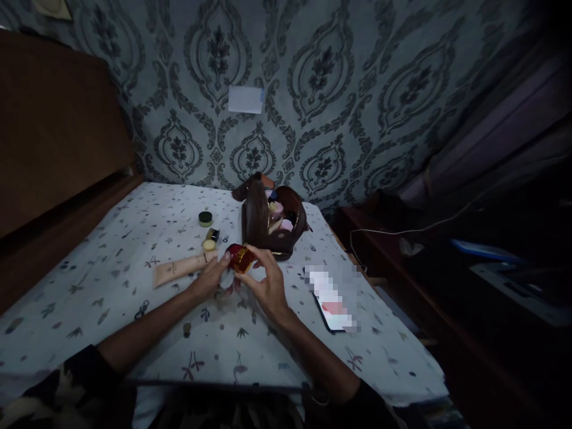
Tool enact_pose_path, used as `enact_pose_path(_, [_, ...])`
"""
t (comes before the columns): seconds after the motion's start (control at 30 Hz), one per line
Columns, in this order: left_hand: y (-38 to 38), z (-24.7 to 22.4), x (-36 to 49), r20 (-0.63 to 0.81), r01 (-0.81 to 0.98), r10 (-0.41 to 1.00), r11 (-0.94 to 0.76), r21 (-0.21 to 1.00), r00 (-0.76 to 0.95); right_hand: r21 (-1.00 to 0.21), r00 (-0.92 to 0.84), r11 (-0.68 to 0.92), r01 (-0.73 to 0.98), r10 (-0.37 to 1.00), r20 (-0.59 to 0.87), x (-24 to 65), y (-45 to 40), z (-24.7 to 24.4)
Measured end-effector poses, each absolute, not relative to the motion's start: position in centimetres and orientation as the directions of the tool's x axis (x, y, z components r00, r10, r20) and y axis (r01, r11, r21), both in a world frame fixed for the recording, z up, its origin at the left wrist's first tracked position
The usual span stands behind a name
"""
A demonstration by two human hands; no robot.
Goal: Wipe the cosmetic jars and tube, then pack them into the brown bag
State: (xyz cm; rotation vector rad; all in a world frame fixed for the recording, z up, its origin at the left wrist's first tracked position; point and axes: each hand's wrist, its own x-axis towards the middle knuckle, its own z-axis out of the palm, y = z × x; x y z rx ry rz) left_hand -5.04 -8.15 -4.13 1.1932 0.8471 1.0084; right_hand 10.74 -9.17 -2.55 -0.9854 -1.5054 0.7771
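Observation:
Between my two hands is a small dark red jar with a shiny gold part (241,260), held tilted above the cloth. My left hand (213,277) grips its red side, and something white and crumpled (226,279) shows under those fingers. On the gold side, the thumb and fingers of my right hand (270,287) close around the jar. Beside my left hand lies a beige squeeze tube (176,270). Just beyond it are a small dark jar (213,235) and a pale yellow round piece (208,245). A dark green round container (205,218) sits farther back.
An open brown bag (255,223) holding several cosmetics stands at the back of the table with a patterned white cloth (165,339). To the right lies a phone (328,304), its screen blurred. A wooden cabinet (58,131) borders the left; a white cable (393,232) hangs at right.

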Motion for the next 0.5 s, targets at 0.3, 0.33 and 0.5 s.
enact_pose_path(0.3, [-9.2,-2.7,-4.9,-0.231,-0.208,0.901,0.321,0.924,0.367,-0.711,-0.19,0.628,0.317,0.776,0.601,13.6,-8.5,0.3])
enact_pose_path(0.33, [-9.2,-2.8,-5.0,-0.218,-0.174,0.893,0.305,0.936,0.395,-0.712,-0.147,0.619,0.331,0.779,0.609,14.4,-7.8,1.2])
enact_pose_path(0.5, [-9.3,-3.6,-5.6,-0.234,-0.029,0.886,0.267,0.963,0.4,-0.712,0.086,0.533,0.457,0.771,0.632,19.7,-1.6,5.9])
